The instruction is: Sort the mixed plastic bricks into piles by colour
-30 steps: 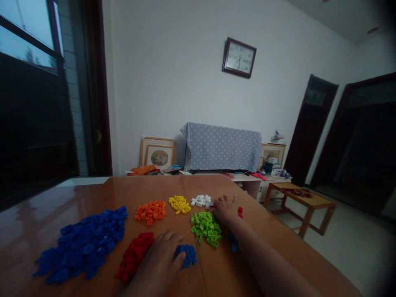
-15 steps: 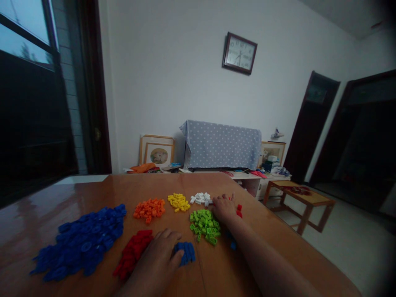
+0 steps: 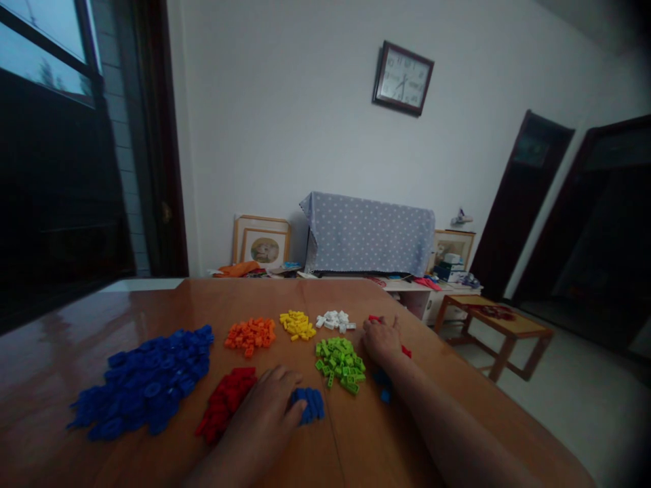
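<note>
My left hand (image 3: 274, 400) lies palm down on the table, fingers stretched out and apart. It rests between a pile of red bricks (image 3: 227, 401) and a small group of blue bricks (image 3: 309, 405), with its thumb against the blue ones. Farther out, my right hand (image 3: 382, 343) is spread over some red pieces (image 3: 405, 351), which are partly hidden beneath and behind it. White bricks (image 3: 333, 320) lie just left of its fingertips, and lime green bricks (image 3: 340, 362) are beside its wrist. Dark blue pieces (image 3: 385, 393) show by the right forearm.
On the brown table (image 3: 285, 454), a large heap of blue round pieces (image 3: 152, 383) spreads at the left. Orange bricks (image 3: 251, 335) and yellow bricks (image 3: 298, 325) lie farther back. A low wooden table (image 3: 501, 322) stands beyond the right edge.
My right hand has moved right, away from the edge of the white bricks and over the red pieces. My left hand stays by the small blue group. The view has tilted slightly.
</note>
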`<state>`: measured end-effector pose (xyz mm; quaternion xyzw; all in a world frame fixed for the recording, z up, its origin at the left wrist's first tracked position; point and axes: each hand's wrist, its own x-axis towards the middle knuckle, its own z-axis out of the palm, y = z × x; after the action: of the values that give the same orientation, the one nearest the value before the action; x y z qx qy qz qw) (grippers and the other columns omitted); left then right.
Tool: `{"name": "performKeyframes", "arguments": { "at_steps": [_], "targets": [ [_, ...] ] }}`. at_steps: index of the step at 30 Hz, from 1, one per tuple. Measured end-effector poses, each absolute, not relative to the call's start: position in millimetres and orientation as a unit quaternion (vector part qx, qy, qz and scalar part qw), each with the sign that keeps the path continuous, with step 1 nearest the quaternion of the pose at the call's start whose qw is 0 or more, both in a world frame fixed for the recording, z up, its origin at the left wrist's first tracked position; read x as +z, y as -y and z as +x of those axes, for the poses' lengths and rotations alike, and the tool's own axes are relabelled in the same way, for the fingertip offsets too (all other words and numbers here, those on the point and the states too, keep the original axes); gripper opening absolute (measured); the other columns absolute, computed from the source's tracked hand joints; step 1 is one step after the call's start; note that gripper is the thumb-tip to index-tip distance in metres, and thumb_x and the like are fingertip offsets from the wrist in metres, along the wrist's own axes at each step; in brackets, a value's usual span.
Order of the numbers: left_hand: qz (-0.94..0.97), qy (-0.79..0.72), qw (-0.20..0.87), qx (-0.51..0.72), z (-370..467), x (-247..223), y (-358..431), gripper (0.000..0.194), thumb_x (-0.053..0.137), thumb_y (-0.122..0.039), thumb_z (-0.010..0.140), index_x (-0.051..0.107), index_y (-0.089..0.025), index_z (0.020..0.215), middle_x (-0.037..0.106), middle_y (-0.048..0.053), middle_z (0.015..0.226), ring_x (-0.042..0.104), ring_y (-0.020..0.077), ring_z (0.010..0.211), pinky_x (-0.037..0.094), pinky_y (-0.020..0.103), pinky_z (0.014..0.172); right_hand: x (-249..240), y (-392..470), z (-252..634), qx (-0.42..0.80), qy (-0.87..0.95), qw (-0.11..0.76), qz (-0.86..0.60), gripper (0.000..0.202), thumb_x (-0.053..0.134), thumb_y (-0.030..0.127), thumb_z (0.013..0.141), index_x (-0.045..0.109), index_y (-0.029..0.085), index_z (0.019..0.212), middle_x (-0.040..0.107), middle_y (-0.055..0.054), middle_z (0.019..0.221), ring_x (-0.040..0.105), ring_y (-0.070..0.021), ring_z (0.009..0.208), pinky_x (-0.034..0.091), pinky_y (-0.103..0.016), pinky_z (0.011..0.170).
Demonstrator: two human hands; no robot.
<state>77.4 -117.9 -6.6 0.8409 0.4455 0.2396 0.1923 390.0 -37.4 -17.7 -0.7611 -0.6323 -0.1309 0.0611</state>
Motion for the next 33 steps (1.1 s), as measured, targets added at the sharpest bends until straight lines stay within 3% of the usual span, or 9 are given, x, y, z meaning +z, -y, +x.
{"name": "performKeyframes", "arguments": {
  "at_steps": [9, 13, 16, 18, 24, 33],
  "targets": [
    [0.843, -0.442, 0.187, 0.244, 76, -3, 121, 0.03, 0.051, -0.033, 0.087, 0.063, -0.022, 0.112, 0.06, 0.008, 0.115, 0.054, 0.0233, 0.108, 0.04, 0.034, 0.093, -11, 41, 376, -0.106, 0.63, 0.096, -0.763, 0.036, 0.041, 0.036, 0.094, 0.071, 0.018, 0.104, 0.068, -0.015, 0.117, 0.048, -0.0344, 0.12, -0.007, -0.063, 0.108],
    [0.841, -0.442, 0.198, 0.241, 75, -3, 121, 0.032, 0.052, -0.033, 0.086, 0.063, -0.021, 0.114, 0.06, 0.008, 0.115, 0.053, 0.0238, 0.109, 0.039, 0.034, 0.094, -1, 49, 366, -0.073, 0.636, 0.133, -0.756, 0.04, 0.04, 0.044, 0.095, 0.071, 0.021, 0.106, 0.069, -0.014, 0.115, 0.053, -0.0327, 0.116, 0.015, -0.057, 0.109],
    [0.84, -0.44, 0.202, 0.245, 75, -1, 121, 0.032, 0.053, -0.033, 0.086, 0.063, -0.022, 0.114, 0.06, 0.007, 0.116, 0.053, 0.0237, 0.11, 0.039, 0.035, 0.095, 6, 60, 357, -0.038, 0.653, 0.16, -0.74, 0.046, 0.034, 0.047, 0.097, 0.07, 0.021, 0.109, 0.071, -0.012, 0.109, 0.061, -0.0268, 0.104, 0.037, -0.041, 0.097],
    [0.839, -0.439, 0.201, 0.251, 76, 0, 122, 0.031, 0.053, -0.032, 0.085, 0.063, -0.022, 0.113, 0.06, 0.007, 0.116, 0.052, 0.0237, 0.111, 0.039, 0.035, 0.095, 7, 71, 349, -0.02, 0.67, 0.176, -0.721, 0.048, 0.031, 0.048, 0.098, 0.069, 0.022, 0.113, 0.071, -0.01, 0.111, 0.062, -0.0236, 0.102, 0.041, -0.033, 0.089],
    [0.839, -0.44, 0.192, 0.258, 75, -7, 119, 0.03, 0.054, -0.032, 0.084, 0.063, -0.023, 0.111, 0.06, 0.006, 0.114, 0.052, 0.0239, 0.109, 0.039, 0.034, 0.093, 7, 89, 317, -0.006, 0.724, 0.205, -0.659, 0.045, 0.041, 0.052, 0.094, 0.065, 0.025, 0.121, 0.065, -0.008, 0.123, 0.056, -0.0254, 0.113, 0.038, -0.034, 0.096],
    [0.845, -0.447, 0.182, 0.228, 73, -6, 118, 0.024, 0.053, -0.031, 0.083, 0.062, -0.022, 0.104, 0.059, 0.006, 0.111, 0.051, 0.0239, 0.107, 0.039, 0.033, 0.09, -3, 66, 284, -0.039, 0.79, 0.061, -0.609, 0.042, 0.053, 0.055, 0.087, 0.063, 0.032, 0.121, 0.059, -0.008, 0.129, 0.043, -0.0337, 0.126, 0.008, -0.064, 0.108]
  ]
}}
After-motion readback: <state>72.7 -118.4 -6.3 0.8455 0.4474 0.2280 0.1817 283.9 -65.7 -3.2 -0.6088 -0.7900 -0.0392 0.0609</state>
